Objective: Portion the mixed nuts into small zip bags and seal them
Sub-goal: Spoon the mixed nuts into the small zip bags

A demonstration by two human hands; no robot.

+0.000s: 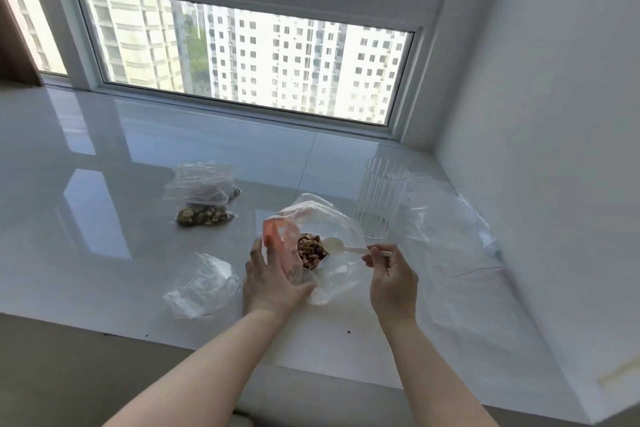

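Mixed nuts [310,250] lie in the large bag [332,236], whose mouth is gripped by the curled left hand [273,281] fingers, apparently for spoon access. The spoon [346,248] is pinched by the right hand [393,279], bowl just beyond its fingertips over the nuts.

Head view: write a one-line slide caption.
Left hand holds the nut bag open while the right hand dips a white plastic spoon toward the mixed nuts.
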